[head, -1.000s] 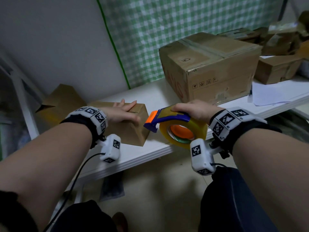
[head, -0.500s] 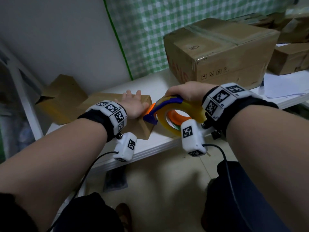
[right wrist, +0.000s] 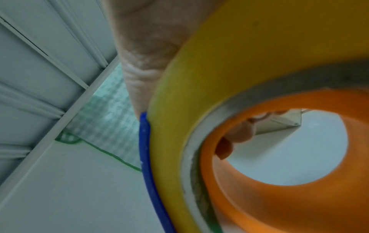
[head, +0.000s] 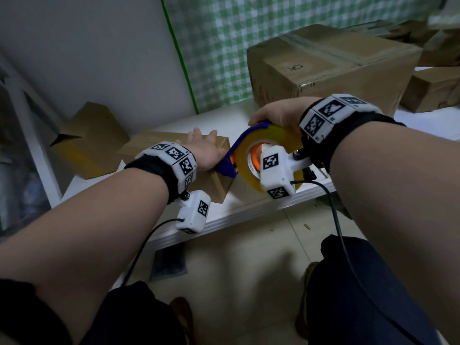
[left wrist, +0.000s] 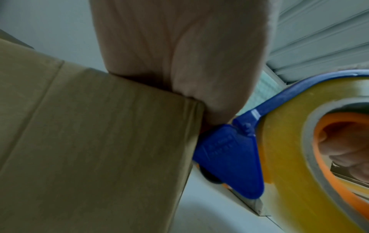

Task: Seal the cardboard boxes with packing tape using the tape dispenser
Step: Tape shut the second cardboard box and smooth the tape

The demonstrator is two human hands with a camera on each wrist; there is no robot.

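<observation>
Your left hand point(head: 204, 150) lies flat, fingers spread, pressing on top of the small cardboard box point(head: 219, 188) on the white shelf point(head: 249, 207). Your right hand point(head: 281, 115) curls around the tape dispenser point(head: 261, 155), fingers through its orange core, its blue nose touching the box's near end just beside your left palm. A larger box point(head: 336, 68) sits behind.

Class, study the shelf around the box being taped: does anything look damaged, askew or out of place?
Yes. The large cardboard box at the back has a torn, crushed front top corner. Left of the small box, an open box lies tipped on its side, flaps splayed. Nothing is spilled.
</observation>
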